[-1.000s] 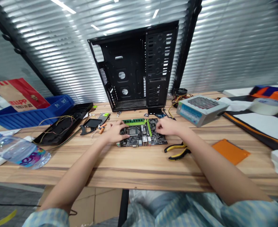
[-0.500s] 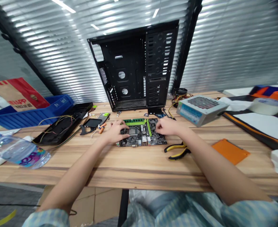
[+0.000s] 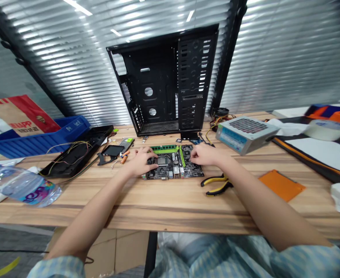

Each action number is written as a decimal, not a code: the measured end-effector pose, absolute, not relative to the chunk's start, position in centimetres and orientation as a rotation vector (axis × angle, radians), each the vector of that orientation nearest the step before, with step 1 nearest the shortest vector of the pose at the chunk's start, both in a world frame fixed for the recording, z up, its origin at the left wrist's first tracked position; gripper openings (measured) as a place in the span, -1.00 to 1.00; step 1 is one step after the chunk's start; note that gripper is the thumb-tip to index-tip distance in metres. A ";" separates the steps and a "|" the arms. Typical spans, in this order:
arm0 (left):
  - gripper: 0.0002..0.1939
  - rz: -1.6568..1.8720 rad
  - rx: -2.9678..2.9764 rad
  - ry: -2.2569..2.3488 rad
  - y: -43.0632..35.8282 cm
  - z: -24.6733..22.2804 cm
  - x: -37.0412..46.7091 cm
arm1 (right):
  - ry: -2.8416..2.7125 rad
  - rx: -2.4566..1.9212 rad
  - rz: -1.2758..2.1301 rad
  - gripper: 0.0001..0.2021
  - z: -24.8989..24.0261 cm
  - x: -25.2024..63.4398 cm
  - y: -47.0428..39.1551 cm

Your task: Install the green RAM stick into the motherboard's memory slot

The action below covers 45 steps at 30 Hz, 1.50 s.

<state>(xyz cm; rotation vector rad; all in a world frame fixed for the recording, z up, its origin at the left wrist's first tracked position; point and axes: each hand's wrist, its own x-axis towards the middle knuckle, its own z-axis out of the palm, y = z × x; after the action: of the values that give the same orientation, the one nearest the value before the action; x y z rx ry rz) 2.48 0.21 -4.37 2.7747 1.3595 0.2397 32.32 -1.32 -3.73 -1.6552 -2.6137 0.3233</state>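
Observation:
A motherboard [image 3: 170,173] lies flat on the wooden table, its ports toward me. My left hand [image 3: 143,160] grips its left end, thumb and fingers apart beside the square processor [image 3: 163,160]. At the right end, my right hand [image 3: 199,154] is closed with curled fingers on the board's edge; its fingertips are partly hidden. A green memory stick [image 3: 163,147] sits along the board's far side, and a bright green slot [image 3: 182,156] runs across its right half. Yellow-and-black pliers [image 3: 216,185] lie under my right forearm.
An open black computer case [image 3: 161,88] stands behind the board. To the right are a power supply [image 3: 245,133] and an orange plate [image 3: 282,185]. On the left lie a water bottle [image 3: 25,186], a black panel [image 3: 77,154] with wires, a calculator-like device [image 3: 127,144] and a blue bin [image 3: 42,143].

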 end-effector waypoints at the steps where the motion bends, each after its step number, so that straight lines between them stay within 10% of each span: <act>1: -0.63 0.241 2.775 1.357 0.2 -4.4 2.5 | -2.616 -1.657 0.324 -0.75 -3.7 32.3 -1.3; 45: -0.51 0.412 3.031 1.433 0.9 -4.9 1.3 | -2.697 -1.606 0.051 -0.75 -3.2 31.2 -2.0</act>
<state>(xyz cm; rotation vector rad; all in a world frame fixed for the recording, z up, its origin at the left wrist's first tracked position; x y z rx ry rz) 1.34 0.86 -4.95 3.0312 1.4329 0.4120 31.21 -1.96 -3.23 -1.6056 -2.6973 0.0508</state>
